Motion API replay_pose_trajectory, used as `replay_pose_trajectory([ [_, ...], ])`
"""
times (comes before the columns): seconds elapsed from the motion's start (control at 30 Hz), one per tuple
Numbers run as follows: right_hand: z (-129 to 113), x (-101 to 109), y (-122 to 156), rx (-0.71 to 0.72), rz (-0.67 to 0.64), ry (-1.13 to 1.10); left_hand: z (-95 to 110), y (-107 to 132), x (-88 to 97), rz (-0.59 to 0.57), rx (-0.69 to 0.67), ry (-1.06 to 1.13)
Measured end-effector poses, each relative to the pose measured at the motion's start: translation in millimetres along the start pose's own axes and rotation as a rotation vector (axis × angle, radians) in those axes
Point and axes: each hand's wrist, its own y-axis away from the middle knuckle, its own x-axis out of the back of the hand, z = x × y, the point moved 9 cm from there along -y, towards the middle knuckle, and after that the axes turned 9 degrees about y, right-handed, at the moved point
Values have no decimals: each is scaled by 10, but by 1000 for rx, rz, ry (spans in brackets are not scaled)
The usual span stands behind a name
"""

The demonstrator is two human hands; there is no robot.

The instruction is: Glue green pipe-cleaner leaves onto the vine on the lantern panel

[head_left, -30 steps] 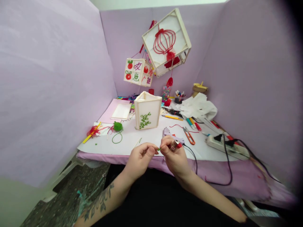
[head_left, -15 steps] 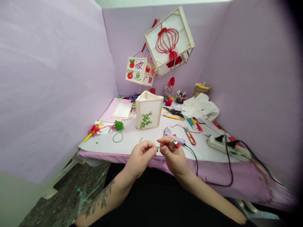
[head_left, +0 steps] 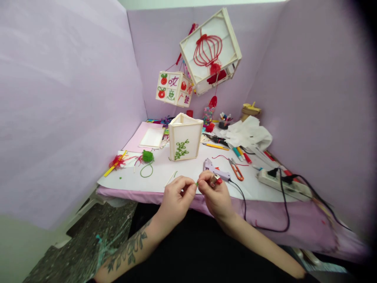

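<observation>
Pinched between thumb and forefinger of my left hand (head_left: 179,196) is a tiny bit of green yarn (head_left: 197,184). My right hand (head_left: 216,194) meets it there, its thumb and forefinger closed at the yarn's other side. A lighter (head_left: 216,180) with a red part is tucked in the curled fingers of that same hand. Beyond my hands a three-sided white lantern (head_left: 185,137) stands upright on the table, with a green yarn leaf sprig on its front panel. A lilac glue gun (head_left: 216,169) lies just behind my right hand. Most of the yarn piece is hidden by my fingertips.
Orange-handled snips (head_left: 236,169) and a white power strip (head_left: 284,184) lie to the right. A green yarn ball (head_left: 147,156) sits on the left. Crumpled white paper (head_left: 250,133) is at the back right. A large lantern (head_left: 210,51) and a smaller one (head_left: 174,88) hang above the table.
My fingertips have come closer together and now meet at the green yarn bit. My left hand has shifted slightly right. The lighter stays in my right hand.
</observation>
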Motion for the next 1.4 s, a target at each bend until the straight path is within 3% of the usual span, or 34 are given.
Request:
replay_pose_trajectory([
  [0.4, 58, -17, 13, -99, 4, -39, -44, -7, 14, 22, 48, 38],
  [0.53, 104, 11, 22, -130, 34, -33, -230, -3, -5, 35, 237, 302],
  [0.67, 60, 9, 0, -91, 42, -20, -398, 44, -160, 3, 472, 654],
  [0.87, 9, -14, -17, -10, 21, -27, -424, 99, -313, -58, 630, 828],
  [1.23, -16, -66, -7, -17, -48, -27, -447, 118, -350, -68, 655, 843],
  [1.4, 2, 4, -66, -133, -30, -186, -470, 54, -124, 80, 468, 670],
])
